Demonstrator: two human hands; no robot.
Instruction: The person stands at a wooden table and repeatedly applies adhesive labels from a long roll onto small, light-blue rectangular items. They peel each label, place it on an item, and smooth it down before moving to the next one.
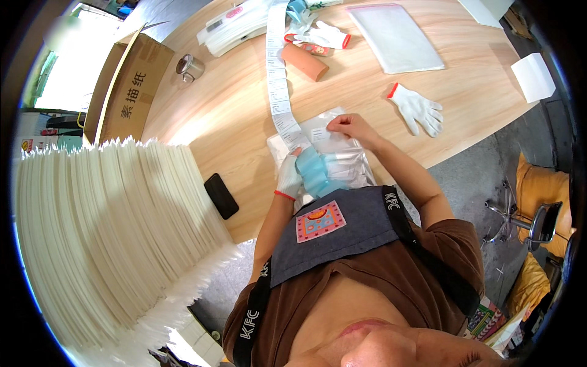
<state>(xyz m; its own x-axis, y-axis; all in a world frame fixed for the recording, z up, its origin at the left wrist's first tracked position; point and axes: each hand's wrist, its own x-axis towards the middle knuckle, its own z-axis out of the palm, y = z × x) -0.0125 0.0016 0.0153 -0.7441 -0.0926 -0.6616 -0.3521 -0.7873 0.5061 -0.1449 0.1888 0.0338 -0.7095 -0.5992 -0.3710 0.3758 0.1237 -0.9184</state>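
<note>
My left hand (289, 175), in a white knit glove with a red cuff and a bare thumb tip showing, is closed on a long strip of white labels (279, 92). The strip runs down from the table's far side; its light-blue backing (315, 173) curls below my hand. Under both hands lies a stack of clear plastic packages (348, 160) at the table's near edge. On the top one is a small white label (319, 134). My bare right hand (354, 128) has its fingers pinched together at that label's right edge; whether something is between them is hidden.
A tall stack of white sheets (110, 226) stands at left, beside a black phone (221, 196). Farther off are a cardboard box (131, 92), a glass mug (190, 68), a brown roll (305, 62), white gloves (417, 110) and clear bags (396, 38). A chair (541, 223) stands right.
</note>
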